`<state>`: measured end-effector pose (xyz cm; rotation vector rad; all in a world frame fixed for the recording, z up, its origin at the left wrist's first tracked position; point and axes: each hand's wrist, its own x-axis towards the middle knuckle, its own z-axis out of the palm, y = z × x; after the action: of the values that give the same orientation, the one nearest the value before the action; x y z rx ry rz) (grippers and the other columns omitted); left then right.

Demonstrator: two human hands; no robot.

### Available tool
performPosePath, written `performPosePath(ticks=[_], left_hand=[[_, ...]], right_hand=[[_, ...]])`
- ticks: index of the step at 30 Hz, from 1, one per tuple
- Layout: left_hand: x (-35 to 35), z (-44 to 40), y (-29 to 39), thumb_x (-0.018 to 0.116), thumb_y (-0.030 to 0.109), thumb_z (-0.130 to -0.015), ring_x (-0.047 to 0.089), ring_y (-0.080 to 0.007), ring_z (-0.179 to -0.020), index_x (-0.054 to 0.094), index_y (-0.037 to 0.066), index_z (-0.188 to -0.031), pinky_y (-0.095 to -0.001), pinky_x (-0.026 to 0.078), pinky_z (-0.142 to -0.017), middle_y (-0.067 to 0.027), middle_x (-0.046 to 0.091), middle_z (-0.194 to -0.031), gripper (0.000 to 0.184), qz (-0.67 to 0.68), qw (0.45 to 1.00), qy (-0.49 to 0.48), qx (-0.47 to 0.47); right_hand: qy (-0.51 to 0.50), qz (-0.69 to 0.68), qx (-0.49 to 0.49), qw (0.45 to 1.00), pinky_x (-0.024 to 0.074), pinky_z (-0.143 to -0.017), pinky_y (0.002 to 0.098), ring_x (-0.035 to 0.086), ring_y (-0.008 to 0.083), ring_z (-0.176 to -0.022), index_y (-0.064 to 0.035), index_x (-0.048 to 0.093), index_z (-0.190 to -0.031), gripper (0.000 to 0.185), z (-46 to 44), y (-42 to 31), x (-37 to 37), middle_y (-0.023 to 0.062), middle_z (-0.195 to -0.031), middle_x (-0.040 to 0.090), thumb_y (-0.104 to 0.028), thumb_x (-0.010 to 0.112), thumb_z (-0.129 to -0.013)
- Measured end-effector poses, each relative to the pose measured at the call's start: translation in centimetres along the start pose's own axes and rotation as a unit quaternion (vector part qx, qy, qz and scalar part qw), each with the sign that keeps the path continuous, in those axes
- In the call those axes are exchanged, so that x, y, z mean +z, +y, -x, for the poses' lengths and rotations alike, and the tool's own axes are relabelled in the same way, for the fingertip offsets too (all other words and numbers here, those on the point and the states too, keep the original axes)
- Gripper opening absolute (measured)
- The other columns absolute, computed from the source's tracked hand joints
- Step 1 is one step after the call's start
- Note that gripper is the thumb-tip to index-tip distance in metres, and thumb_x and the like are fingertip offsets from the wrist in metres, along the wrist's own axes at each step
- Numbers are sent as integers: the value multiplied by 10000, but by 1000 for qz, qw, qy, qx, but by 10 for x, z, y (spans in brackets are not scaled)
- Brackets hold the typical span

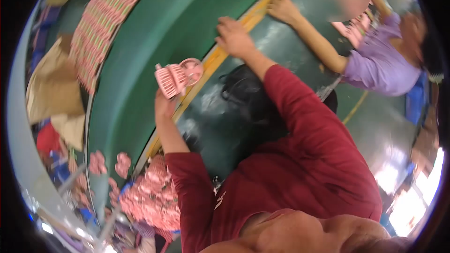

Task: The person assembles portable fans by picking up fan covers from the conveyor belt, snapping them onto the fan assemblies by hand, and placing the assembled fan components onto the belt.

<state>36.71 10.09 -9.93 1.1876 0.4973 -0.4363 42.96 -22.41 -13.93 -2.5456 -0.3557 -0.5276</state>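
A pink slatted part (pixel 170 81) is held in the left hand (pixel 164 106) near the yellow rim (pixel 212 64) of a green belt (pixel 133 98); the right hand (pixel 234 37) is placed at that rim, and pink pieces (pixel 152 199) are heaped beside the maroon left sleeve (pixel 191 180)

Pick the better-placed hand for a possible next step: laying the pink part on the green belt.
Left, most likely: the left hand holds the pink part beside the green belt; the right hand is at the yellow edge, apart from it.

I see the plastic piece (pixel 169 80) at the right edge of the belt (pixel 129 61). Rows of parts (pixel 107 21) lie far left, a heap of pieces (pixel 152 197) near left, a co-worker (pixel 382 68) far right.
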Motion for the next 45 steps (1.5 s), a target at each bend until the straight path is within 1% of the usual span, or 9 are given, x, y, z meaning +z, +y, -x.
performPosePath(ticks=[7,15,19,26,32,38,40,43,45], left_hand=[[-21,89,-31,603,106,-893,637,-202,-1000,579,2,-1171,-346,528,-857,-96,640,-1129,297,57,998,34,13],[-29,196,-119,451,229,-1003,610,-171,-937,612,0,-1136,-299,482,-831,-97,665,-1044,310,-360,921,136,63],[-2,220,-114,535,100,-899,582,-331,-1097,546,13,-1230,-363,457,-938,-203,594,-1196,343,-376,909,132,122],[48,231,-106,725,321,-756,406,-422,-1274,471,129,-1352,-482,396,-1020,-189,412,-1413,675,-596,767,145,185],[37,253,-141,697,256,-811,402,-439,-1265,390,104,-1402,-458,377,-1047,-250,363,-1431,683,-507,838,91,178],[24,276,-179,630,271,-885,401,-420,-1286,292,-11,-1427,-447,338,-1077,-285,345,-1429,698,-381,880,168,230],[27,281,-181,574,316,-932,407,-380,-1299,252,-68,-1422,-412,328,-1087,-279,346,-1434,702,-196,969,125,86],[27,263,-219,501,325,-985,515,-230,-1188,233,9,-1462,-328,427,-993,-172,478,-1330,632,-235,940,147,197],[34,278,-213,492,327,-991,550,-172,-1070,250,49,-1464,-280,509,-838,-119,507,-1273,599,-69,989,119,56]], right_hand=[[-27,54,-6,998,369,-1054,439,458,338,-1249,-19,576,-1147,394,-1,1,5,177,-1300,524,-300,593,-871],[10,82,-43,996,406,-1003,446,501,349,-1183,-33,582,-1132,385,-1,6,12,164,-1265,547,-298,623,-856],[-4,85,-75,994,411,-991,458,510,365,-1164,-4,559,-1168,427,-1,11,16,201,-1273,538,-312,600,-875],[-30,156,-102,982,418,-996,450,506,398,-1167,12,540,-1207,485,-5,26,27,246,-1285,518,-353,581,-889],[-346,-16,-38,938,429,-992,423,540,361,-1178,-34,551,-1270,540,-49,-2,7,219,-1265,573,-370,631,-856],[-488,-195,-198,827,413,-1023,401,522,339,-1220,-35,514,-1309,529,65,-206,-94,204,-1321,539,-287,623,-856],[-552,-173,-163,799,382,-1041,428,471,402,-1228,-55,487,-1321,608,118,-216,-94,222,-1304,524,-331,675,-813],[-502,-121,-131,846,453,-929,446,552,399,-1083,-70,551,-1253,608,173,-210,-78,231,-1204,563,-319,745,-734],[-521,-166,-86,833,470,-903,439,576,395,-1043,-64,570,-1229,580,177,-209,-77,228,-1148,591,-325,744,-741]])
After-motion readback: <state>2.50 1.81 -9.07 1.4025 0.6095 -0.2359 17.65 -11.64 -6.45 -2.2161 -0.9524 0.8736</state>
